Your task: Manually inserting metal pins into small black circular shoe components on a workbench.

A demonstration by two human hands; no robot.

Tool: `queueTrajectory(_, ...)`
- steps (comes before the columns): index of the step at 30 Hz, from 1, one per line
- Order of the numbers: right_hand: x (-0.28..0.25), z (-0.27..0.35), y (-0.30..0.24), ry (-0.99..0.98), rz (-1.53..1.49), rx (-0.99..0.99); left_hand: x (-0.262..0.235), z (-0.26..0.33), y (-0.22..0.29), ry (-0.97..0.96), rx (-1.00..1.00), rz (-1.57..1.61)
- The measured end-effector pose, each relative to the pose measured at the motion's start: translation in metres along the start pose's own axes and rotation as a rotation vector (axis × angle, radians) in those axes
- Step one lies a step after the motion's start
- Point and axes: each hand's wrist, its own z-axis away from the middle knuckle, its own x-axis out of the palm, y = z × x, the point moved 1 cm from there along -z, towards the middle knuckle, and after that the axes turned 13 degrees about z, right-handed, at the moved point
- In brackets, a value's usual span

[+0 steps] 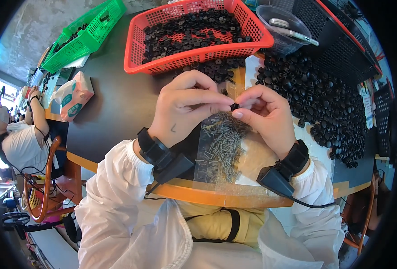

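And there it was, the small black part [235,106], caught right at the fingertips! The left hand [183,99] had thumb and forefinger pinched together on its left edge; the right hand [269,111] closed in from the other side, thumb below, forefinger above, both clamped on the same piece. Only a sliver of it showed between the tips.

Just beneath, nearer the body, lay a heap of thin metal screws [225,145] on a clear sheet. Over to the right spread a great pile of glossy black caps [315,94], well clear of the fingers. Beyond the hands stood a red basket [171,66] loaded with flat black discs [194,38], a few more spilled against its near side. Further left sat a tissue pack [79,93], then a green basket [93,38] out at the edge!
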Motion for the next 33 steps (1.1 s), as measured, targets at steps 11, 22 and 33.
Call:
queueTrajectory(11,-0.006,-0.003,0.003,0.128,-0.096,0.014,-0.029,-0.009,-0.008,-0.141,0.04,-0.641)
queueTrajectory(22,-0.002,-0.003,0.001,0.138,-0.044,0.045,-0.02,-0.006,-0.012,-0.094,0.061,-0.459)
queueTrajectory(33,0.005,0.0,-0.006,0.109,0.308,-0.002,-0.002,-0.004,0.008,-0.133,0.015,-0.214)
